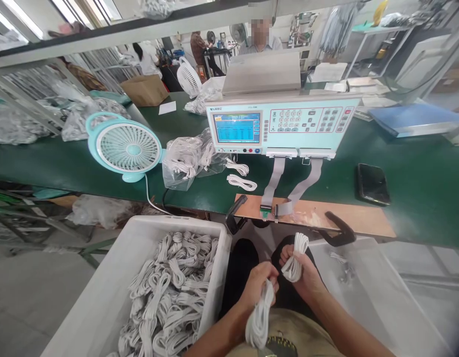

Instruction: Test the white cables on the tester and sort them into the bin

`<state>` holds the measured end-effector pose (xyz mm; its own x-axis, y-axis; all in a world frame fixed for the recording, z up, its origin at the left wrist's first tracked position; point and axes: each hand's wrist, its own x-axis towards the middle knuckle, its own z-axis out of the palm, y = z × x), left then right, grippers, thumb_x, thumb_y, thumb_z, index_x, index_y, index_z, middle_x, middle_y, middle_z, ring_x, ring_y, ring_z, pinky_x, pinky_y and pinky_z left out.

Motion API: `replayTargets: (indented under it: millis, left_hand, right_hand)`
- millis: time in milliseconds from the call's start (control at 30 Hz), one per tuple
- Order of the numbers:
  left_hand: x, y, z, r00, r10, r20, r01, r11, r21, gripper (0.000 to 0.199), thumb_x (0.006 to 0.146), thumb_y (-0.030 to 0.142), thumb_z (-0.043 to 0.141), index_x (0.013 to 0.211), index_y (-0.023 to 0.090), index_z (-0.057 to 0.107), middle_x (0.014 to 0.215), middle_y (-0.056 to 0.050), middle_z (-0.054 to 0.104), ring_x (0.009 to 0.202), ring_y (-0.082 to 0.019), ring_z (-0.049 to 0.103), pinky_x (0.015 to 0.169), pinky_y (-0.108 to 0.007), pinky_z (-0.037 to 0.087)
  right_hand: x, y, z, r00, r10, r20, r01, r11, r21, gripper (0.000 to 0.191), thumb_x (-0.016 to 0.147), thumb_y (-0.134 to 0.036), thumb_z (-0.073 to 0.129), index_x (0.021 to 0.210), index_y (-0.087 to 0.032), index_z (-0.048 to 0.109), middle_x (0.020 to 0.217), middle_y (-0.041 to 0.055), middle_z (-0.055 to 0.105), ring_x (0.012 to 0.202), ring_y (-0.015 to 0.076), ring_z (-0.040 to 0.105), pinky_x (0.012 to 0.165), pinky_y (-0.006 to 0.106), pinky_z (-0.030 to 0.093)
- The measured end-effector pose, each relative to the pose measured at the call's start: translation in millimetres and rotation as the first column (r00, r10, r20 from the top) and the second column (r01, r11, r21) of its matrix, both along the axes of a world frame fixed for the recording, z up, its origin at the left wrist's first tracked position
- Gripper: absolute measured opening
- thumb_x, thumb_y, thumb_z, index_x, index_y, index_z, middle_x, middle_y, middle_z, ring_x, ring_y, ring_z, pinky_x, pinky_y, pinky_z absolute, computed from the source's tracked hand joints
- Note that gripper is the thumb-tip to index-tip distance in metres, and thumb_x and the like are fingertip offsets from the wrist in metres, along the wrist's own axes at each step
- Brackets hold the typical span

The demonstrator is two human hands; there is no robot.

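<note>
head view: the left hand [259, 283] is fisted around a white coiled cable bundle [259, 317] hanging over the lap, likely lifted from the white plastic bin of coils [214, 233] beside it. the right hand [302, 270] clamps a second white coil [295, 258] upright. fingertips curl underneath, unseen; the right-side tub [366, 297] is blurred.

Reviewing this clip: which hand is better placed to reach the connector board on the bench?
Probably the right hand: its cable bundle sits just below the connector board. The left hand is lower.
</note>
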<state>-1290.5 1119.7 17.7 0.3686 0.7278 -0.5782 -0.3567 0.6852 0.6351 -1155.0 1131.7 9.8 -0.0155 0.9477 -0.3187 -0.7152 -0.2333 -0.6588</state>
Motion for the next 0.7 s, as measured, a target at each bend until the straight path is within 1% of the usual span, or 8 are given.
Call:
replayTargets:
  millis: [100,233,400,467,500,567,633,700]
  left_hand:
    - [-0.9,8.9,-0.4,0.928,-0.166,-0.334,0.246,0.946,0.212,0.03,0.065,0.041,0.07,0.076,0.017,0.056,0.053,0.004,0.05,0.045,-0.008,0.042,0.043,-0.019,0.028]
    - [-3.8,19.1,4.4,0.757,-0.236,-0.609,0.485,0.827,0.283,0.026,0.069,0.04,0.068,0.068,0.015,0.06,0.061,0.001,0.056,0.057,-0.011,0.049,0.053,-0.021,0.034]
    - [-6.8,23.4,10.5,0.721,-0.057,-0.691,0.462,0.783,0.417,0.014,0.075,0.03,0.062,0.073,0.016,0.064,0.065,0.002,0.056,0.062,-0.011,0.047,0.059,-0.021,0.035]
    - [-7.5,24.9,15.7,0.696,0.019,-0.718,0.478,0.734,0.483,0.012,0.079,0.027,0.056,0.077,0.017,0.064,0.068,0.001,0.058,0.063,-0.012,0.048,0.062,-0.022,0.036]
    - [-8.2,26.3,18.5,0.678,0.047,-0.733,0.503,0.697,0.51,0.013,0.08,0.025,0.053,0.079,0.018,0.064,0.071,0.0,0.06,0.066,-0.013,0.05,0.064,-0.023,0.037]
    - [-10.5,30.3,23.1,0.635,0.085,-0.768,0.568,0.622,0.539,0.015,0.082,0.022,0.049,0.084,0.019,0.064,0.078,-0.002,0.062,0.073,-0.015,0.053,0.07,-0.024,0.038]
    - [-13.7,35.7,25.8,0.594,0.099,-0.798,0.621,0.574,0.534,0.016,0.082,0.02,0.047,0.085,0.02,0.063,0.079,-0.002,0.061,0.076,-0.015,0.054,0.074,-0.025,0.038]
    - [-16.3,41.4,26.9,0.56,0.098,-0.823,0.651,0.562,0.51,0.015,0.082,0.02,0.047,0.084,0.02,0.062,0.077,0.0,0.06,0.073,-0.015,0.053,0.071,-0.025,0.038]
  right_hand:
    - [-3.4,-1.5,-6.4,0.994,-0.042,0.104,0.04,0.999,0.02,0.025,0.068,-0.041,0.068,0.07,-0.019,0.055,0.066,-0.0021,0.044,0.058,0.0128,0.039,0.054,0.025,0.037]
    - [-5.5,-6.8,-16.8,0.974,-0.062,0.217,0.07,0.997,-0.026,0.031,0.065,-0.043,0.074,0.077,-0.018,0.062,0.067,-0.0017,0.052,0.059,0.0133,0.045,0.054,0.024,0.038]
    - [0.3,-3.5,-28.8,0.945,0.028,0.327,-0.011,0.999,-0.054,0.038,0.077,-0.049,0.066,0.1,-0.019,0.063,0.077,0.0003,0.06,0.068,0.0176,0.055,0.06,0.026,0.044]
    - [5.0,-0.6,-33.9,0.899,0.047,0.435,-0.022,0.998,-0.062,0.047,0.08,-0.052,0.06,0.113,-0.019,0.057,0.088,0.0043,0.062,0.079,0.0224,0.059,0.068,0.031,0.048]
    - [7.8,0.3,-35.7,0.839,0.018,0.543,0.0,0.999,-0.033,0.051,0.081,-0.051,0.058,0.119,-0.017,0.053,0.097,0.0078,0.061,0.087,0.0257,0.059,0.074,0.036,0.048]
    - [14.1,1.4,-36.3,0.588,-0.118,0.8,0.018,0.991,0.133,0.056,0.082,-0.046,0.058,0.127,-0.015,0.047,0.119,0.0155,0.053,0.108,0.0327,0.052,0.089,0.045,0.043]
    - [20.4,2.2,-31.2,0.285,-0.269,0.92,-0.175,0.929,0.326,0.046,0.085,-0.034,0.055,0.128,-0.018,0.048,0.129,0.0161,0.047,0.117,0.0342,0.044,0.095,0.051,0.036]
    - [25.3,4.4,-21.8,0.153,-0.351,0.924,-0.455,0.805,0.382,0.032,0.089,-0.022,0.048,0.121,-0.022,0.053,0.123,0.0127,0.053,0.11,0.0301,0.048,0.09,0.048,0.039]
